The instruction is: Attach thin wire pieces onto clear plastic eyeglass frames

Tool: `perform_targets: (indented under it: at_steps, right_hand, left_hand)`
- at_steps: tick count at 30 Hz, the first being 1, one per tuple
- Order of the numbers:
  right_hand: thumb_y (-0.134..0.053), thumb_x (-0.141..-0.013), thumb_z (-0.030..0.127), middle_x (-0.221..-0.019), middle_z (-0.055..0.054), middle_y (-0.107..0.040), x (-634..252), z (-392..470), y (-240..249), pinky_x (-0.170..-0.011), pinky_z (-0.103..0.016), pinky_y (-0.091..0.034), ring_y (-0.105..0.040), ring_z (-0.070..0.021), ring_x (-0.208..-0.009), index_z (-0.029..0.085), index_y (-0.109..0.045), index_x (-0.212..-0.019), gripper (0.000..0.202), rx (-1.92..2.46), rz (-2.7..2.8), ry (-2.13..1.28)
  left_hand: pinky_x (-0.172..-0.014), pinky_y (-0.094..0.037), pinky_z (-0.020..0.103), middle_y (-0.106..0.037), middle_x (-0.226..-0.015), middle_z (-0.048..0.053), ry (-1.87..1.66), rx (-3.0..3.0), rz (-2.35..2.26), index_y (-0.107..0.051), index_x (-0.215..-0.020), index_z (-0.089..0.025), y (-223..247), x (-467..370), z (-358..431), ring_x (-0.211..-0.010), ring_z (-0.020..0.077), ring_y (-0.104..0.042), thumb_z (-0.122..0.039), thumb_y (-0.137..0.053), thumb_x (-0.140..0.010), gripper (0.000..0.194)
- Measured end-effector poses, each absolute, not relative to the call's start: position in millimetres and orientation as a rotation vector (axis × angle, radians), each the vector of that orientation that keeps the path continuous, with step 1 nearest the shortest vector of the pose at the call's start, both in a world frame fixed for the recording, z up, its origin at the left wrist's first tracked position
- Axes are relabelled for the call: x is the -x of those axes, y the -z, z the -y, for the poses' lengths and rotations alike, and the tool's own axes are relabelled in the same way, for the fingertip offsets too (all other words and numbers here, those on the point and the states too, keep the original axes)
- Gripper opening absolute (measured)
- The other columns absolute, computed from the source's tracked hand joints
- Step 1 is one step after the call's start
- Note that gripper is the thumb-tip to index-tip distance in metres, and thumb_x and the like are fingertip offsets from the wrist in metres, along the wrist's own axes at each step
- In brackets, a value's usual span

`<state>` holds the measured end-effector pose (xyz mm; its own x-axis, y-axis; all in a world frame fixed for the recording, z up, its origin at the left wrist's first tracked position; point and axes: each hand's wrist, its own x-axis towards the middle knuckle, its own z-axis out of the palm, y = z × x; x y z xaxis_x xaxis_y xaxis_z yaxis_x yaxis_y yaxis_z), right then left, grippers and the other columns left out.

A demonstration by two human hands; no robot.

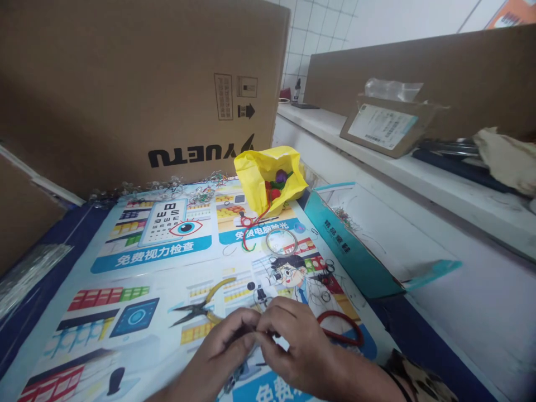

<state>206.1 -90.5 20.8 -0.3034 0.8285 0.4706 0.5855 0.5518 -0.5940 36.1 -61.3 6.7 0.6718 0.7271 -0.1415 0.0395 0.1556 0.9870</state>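
Note:
Low in the head view, my left hand [224,345] and my right hand [295,338] meet at their fingertips. Both are closed in a pinch; whatever lies between the fingers is too small and too hidden to name. To the left, a pair of pliers [205,307] with dark pointed jaws and yellow handles lies on the printed table cover [146,296]. A red loop-shaped handle [343,329] shows just beyond my right hand, the rest of it hidden. Several small dark rings [326,271] are scattered past that hand.
A yellow bag [251,173] holding coloured balls stands at the back, red cord [250,226] trailing out. Near it lies a clear ring [281,233]. A teal box [347,245] with thin wires borders the right side. Large cardboard [125,84] rises behind clear plastic tangles [163,187].

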Motion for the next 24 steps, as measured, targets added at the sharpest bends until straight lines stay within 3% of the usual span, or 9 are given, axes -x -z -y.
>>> perform_targets:
  at_steps: [14,24]
  right_hand:
    - [-0.049,-0.077,0.011,-0.069,0.0,-0.059,-203.9,91.8,-18.7,-0.06,-0.022,-0.039,-0.052,-0.011,-0.064,0.02,-0.047,-0.08,0.01,1.057,1.989,-0.374]
    - [-0.051,-0.076,0.013,-0.069,-0.001,-0.061,-209.7,91.1,-27.1,-0.062,-0.022,-0.041,-0.053,-0.0109,-0.064,0.018,-0.049,-0.075,0.006,1.072,2.118,-0.385]
  left_hand:
    - [-0.067,-0.039,0.024,-0.056,-0.074,0.004,-0.494,-1.491,-0.851,-0.058,-0.078,-0.014,-0.7,-38.2,60.1,-0.073,0.0152,-0.051,-0.041,-0.05,-0.082,0.029]
    - [-0.062,-0.037,0.021,-0.05,-0.067,0.0,-0.534,-1.522,-0.842,-0.056,-0.072,-0.015,2.3,-37.0,61.9,-0.066,0.0118,-0.046,-0.039,-0.05,-0.082,0.027]
